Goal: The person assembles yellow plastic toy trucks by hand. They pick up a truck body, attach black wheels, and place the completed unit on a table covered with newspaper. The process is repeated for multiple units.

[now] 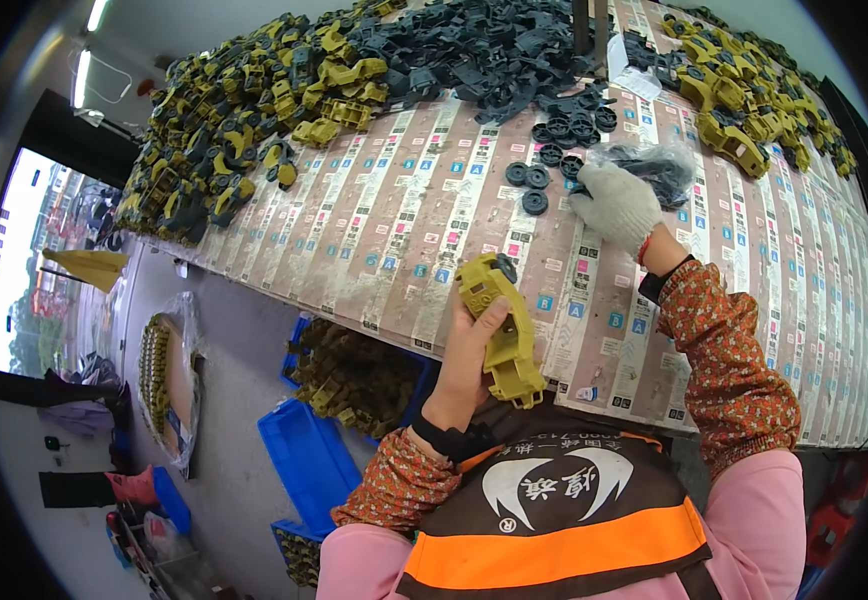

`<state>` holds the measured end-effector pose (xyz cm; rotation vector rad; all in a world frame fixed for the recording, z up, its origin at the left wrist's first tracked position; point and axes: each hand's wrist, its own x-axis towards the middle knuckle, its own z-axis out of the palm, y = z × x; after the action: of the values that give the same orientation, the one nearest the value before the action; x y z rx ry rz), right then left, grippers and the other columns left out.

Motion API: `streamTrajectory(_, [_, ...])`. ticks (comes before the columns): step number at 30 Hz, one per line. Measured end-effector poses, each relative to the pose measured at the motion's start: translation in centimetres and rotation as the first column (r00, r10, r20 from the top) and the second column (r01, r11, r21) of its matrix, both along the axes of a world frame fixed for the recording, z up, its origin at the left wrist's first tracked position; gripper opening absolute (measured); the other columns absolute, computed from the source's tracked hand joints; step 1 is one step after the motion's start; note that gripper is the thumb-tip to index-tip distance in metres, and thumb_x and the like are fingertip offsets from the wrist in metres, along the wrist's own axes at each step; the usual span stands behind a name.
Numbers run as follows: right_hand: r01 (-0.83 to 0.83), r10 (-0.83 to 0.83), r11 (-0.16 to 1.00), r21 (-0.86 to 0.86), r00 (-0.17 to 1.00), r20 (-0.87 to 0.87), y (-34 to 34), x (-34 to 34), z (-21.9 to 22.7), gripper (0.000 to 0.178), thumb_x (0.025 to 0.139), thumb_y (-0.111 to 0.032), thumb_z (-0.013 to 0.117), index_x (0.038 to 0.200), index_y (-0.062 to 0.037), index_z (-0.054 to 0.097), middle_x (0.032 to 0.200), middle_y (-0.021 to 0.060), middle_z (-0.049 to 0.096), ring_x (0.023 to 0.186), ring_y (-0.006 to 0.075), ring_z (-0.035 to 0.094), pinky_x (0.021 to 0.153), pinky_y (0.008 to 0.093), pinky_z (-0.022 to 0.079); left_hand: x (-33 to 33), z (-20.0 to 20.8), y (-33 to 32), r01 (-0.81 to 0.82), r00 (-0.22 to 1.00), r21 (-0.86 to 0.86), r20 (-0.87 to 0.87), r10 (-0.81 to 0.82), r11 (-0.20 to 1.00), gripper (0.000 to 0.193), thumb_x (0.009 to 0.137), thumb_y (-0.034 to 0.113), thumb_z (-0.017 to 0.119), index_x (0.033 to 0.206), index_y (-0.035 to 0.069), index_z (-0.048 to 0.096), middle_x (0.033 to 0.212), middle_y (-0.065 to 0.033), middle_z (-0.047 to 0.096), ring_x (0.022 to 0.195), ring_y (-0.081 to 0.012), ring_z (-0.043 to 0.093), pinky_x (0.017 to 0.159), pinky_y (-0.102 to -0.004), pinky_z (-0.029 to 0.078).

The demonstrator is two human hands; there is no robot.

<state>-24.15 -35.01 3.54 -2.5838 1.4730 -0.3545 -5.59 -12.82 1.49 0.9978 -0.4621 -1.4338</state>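
Note:
My bare left hand [466,360] is closed around a yellow plastic toy car body [516,348], held tilted above the table's near edge. A dark part is fitted at the body's upper end. My right hand [618,205], in a white knit glove, reaches over the table with its fingers drawn together. Its fingertips are at a small group of loose black toy wheels [534,202]; whatever they grip is hidden. Just beyond the glove lies a clear plastic bag of dark parts [666,172].
Yellow and dark toy car pieces [244,120] are heaped at the far left, with a pile of dark parts [474,50] in the middle. More yellow bodies [744,90] lie far right. Blue crates [304,455] stand below the table's left edge; a metal post [592,35] rises behind.

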Motion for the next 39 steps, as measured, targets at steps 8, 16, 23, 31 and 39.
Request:
streamTrajectory(8, [-0.114,0.105,0.991,-0.069,0.987,-0.118,2.5,0.1,-1.6,0.025,0.093,-0.020,0.067,0.110,-0.0011,0.068,0.113,0.0204,0.067,0.109,0.0378,0.069,0.089,0.0466,0.059,0.4,-0.6,0.0,-0.076,0.995,0.037,-0.063,0.078,0.996,0.036,0.106,0.031,0.067,0.134,0.018,0.050,0.102,-0.0043,0.066,0.080,-0.0190,0.070,0.064,-0.0387,0.064])
streamTrajectory(16, [-0.463,0.042,0.686,0.560,0.795,0.606,11.2,-1.6,2.3,0.041,0.098,-0.017,0.060,0.134,0.0005,0.062,0.110,0.0075,0.067,0.099,0.0145,0.061,0.091,0.0319,0.053,-0.2,0.2,-0.1,-0.175,0.975,-0.020,-0.144,0.170,0.984,0.031,0.106,0.032,0.067,0.130,0.015,0.054,0.099,-0.0031,0.066,0.079,-0.0179,0.071,0.064,-0.0374,0.063])
streamTrajectory(23, [-0.516,-0.285,0.459,0.723,0.685,0.670,16.8,-1.6,3.2,0.045,0.102,-0.019,0.056,0.141,0.0012,0.059,0.118,0.0144,0.069,0.107,0.0203,0.066,0.097,0.0350,0.052,-0.8,0.5,-0.5,-0.233,0.972,-0.155,-0.013,0.234,0.960,0.032,0.106,0.027,0.067,0.131,0.014,0.051,0.104,-0.0044,0.065,0.083,-0.0173,0.071,0.067,-0.0355,0.063])
streamTrajectory(31, [-0.341,0.050,0.876,0.343,0.770,0.636,19.9,-1.6,2.3,0.040,0.096,0.000,0.057,0.135,0.0034,0.061,0.098,0.0249,0.073,0.089,0.0389,0.075,0.078,0.0436,0.058,-2.2,1.6,-0.5,-0.278,0.921,-0.344,0.169,0.351,0.897,0.066,0.102,0.009,0.072,0.156,0.010,0.035,0.130,-0.0039,0.059,0.110,-0.0130,0.061,0.098,-0.0300,0.054])
streamTrajectory(39, [-0.342,-0.034,0.815,0.468,0.778,0.628,20.3,-1.8,2.4,0.047,0.090,-0.004,0.058,0.136,0.0017,0.061,0.088,0.0247,0.073,0.082,0.0438,0.074,0.075,0.0478,0.059,-3.4,1.3,-0.4,-0.141,0.870,-0.608,0.301,0.391,0.781,0.084,0.097,0.004,0.075,0.164,0.011,0.025,0.147,-0.0069,0.050,0.124,-0.0172,0.057,0.104,-0.0331,0.051])
